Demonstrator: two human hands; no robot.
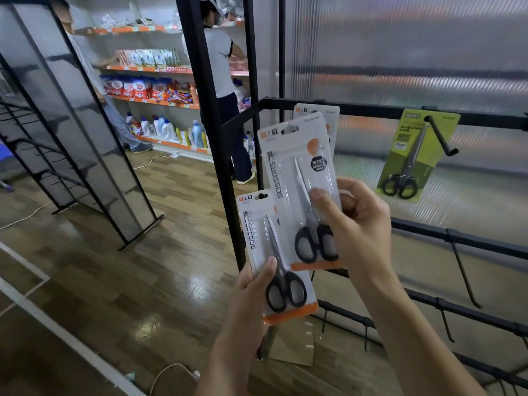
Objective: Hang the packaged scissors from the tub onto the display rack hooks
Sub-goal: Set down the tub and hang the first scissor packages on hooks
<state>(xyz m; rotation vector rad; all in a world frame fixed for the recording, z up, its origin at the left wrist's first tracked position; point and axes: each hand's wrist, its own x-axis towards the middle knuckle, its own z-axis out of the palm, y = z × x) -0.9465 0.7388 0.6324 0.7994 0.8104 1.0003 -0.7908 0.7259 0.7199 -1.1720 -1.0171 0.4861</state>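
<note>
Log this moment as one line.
left hand: holds small pack | right hand: holds large pack at rack | green pack: hung

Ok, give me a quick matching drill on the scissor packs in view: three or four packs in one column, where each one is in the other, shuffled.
Things:
1. small white pack
2. large white pack
3. green pack
4. rear white pack

Places:
A. on a rack hook at right
B. in the left hand
C. behind the large pack
D. in the right hand

Pairs: 1-B, 2-D, 3-A, 4-C
</note>
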